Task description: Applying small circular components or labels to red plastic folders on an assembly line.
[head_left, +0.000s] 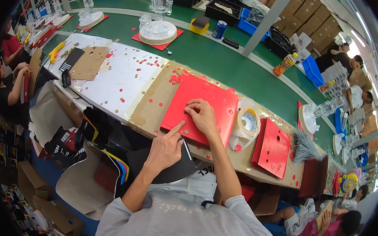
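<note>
While the left hand (pixel 164 150) points onto flat, glossy red sheets (pixel 199 90), the right hand (pixel 202 115) bunches its fingertips together slightly farther.

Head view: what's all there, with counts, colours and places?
Red sheet stack: one, red, centre
Punched sheet stack: one, red, right
Tape roll: one, yellowish, between stacks
Small discs: many, red and brown, worktop
Bench: one, green, beyond worktop
Assemblies: several, transparent, along bench
Can: one, blue, on bench
Bottle: one, orange, right of can
Cartons: many, brown, upper right
Other people: several, mixed clothing, both sides
Left hand: one, bare, at red sheet stack
Right hand: one, bare, likewise
</note>
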A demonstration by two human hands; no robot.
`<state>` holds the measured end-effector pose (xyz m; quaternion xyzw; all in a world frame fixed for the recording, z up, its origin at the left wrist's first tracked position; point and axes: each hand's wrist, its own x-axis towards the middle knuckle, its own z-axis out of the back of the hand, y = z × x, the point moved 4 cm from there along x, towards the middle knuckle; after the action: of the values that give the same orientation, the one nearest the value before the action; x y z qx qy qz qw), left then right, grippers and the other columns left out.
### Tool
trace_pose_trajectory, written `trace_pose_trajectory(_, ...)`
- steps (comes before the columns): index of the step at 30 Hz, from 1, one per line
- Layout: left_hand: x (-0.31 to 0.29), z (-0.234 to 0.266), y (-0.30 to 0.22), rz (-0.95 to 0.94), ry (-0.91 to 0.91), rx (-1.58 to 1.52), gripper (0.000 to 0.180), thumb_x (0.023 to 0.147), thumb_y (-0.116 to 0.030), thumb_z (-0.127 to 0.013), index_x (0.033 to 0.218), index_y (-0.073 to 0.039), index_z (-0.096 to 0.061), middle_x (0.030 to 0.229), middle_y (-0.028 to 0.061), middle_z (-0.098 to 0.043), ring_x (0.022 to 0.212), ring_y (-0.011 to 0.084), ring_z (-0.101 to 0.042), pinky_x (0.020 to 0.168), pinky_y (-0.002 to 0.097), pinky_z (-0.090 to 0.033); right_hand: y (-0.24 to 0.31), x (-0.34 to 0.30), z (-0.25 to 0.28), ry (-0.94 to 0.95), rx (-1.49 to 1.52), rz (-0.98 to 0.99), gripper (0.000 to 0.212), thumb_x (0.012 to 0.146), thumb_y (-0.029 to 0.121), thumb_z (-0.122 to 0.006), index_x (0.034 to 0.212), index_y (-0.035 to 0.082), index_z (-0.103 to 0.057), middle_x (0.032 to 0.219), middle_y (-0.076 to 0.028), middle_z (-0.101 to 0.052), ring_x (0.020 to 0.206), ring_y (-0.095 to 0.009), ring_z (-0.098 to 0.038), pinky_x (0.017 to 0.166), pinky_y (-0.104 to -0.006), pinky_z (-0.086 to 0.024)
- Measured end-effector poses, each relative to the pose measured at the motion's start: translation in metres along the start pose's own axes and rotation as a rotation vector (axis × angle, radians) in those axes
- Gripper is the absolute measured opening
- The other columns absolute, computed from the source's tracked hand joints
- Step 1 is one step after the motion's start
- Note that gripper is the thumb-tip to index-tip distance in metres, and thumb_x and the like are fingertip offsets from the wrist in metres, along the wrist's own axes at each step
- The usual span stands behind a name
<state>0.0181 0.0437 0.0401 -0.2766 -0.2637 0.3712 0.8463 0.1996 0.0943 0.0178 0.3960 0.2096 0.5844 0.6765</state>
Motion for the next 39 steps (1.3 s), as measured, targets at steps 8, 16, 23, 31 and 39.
trace_pose_trajectory(8,0.000,-0.002,0.001,0.028,-0.014,0.002,0.012,0.084,-0.007,-0.065,0.086,0.004,-0.062,0.141,0.0083,-0.059,0.083,0.0375,-0.068,0.073,0.0448,-0.054,0.006,-0.006,0.000,-0.064,-0.062,0.043,0.018,0.084,0.021,-0.076,0.094,0.007,-0.078,0.104,-0.003,-0.070,0.102,-0.023,-0.065,0.087,-0.0401,-0.053)
trace_pose_trajectory(16,0.003,-0.007,-0.003,-0.074,-0.051,0.048,0.017,0.084,-0.006,-0.065,0.097,0.004,-0.066,0.143,0.0107,-0.056,0.090,0.0378,-0.069,0.076,0.0458,-0.055,-0.024,0.040,0.060,-0.461,-0.729,0.130,0.043,0.093,0.036,-0.065,0.127,0.009,-0.065,0.126,-0.016,-0.064,0.116,-0.031,-0.061,0.097,-0.0537,-0.047)
trace_pose_trajectory(23,-0.001,-0.012,-0.009,0.004,-0.035,0.082,0.013,0.085,-0.004,-0.063,0.095,0.004,-0.066,0.146,0.0115,-0.054,0.096,0.0392,-0.068,0.082,0.0471,-0.053,-0.058,0.069,0.082,0.036,-0.399,-0.039,0.052,0.081,0.041,-0.072,0.117,0.002,-0.069,0.121,-0.020,-0.067,0.123,-0.034,-0.059,0.106,-0.0602,-0.036)
trace_pose_trajectory(31,0.003,-0.014,-0.008,0.015,-0.022,0.083,0.013,0.086,-0.002,-0.062,0.094,0.007,-0.063,0.146,0.0145,-0.053,0.097,0.0424,-0.067,0.082,0.0478,-0.052,-0.030,0.072,0.099,-0.087,-0.360,0.036,0.051,0.073,0.036,-0.082,0.116,0.010,-0.070,0.118,-0.013,-0.070,0.115,-0.029,-0.063,0.108,-0.0498,-0.032)
trace_pose_trajectory(39,0.002,-0.013,-0.014,0.014,-0.018,0.065,0.013,0.086,-0.002,-0.061,0.095,0.008,-0.063,0.147,0.0155,-0.052,0.103,0.0412,-0.066,0.086,0.0449,-0.052,-0.018,0.063,0.117,-0.102,-0.341,0.129,0.053,0.074,0.034,-0.083,0.115,0.005,-0.069,0.114,-0.015,-0.071,0.105,-0.033,-0.067,0.093,-0.0425,-0.050)
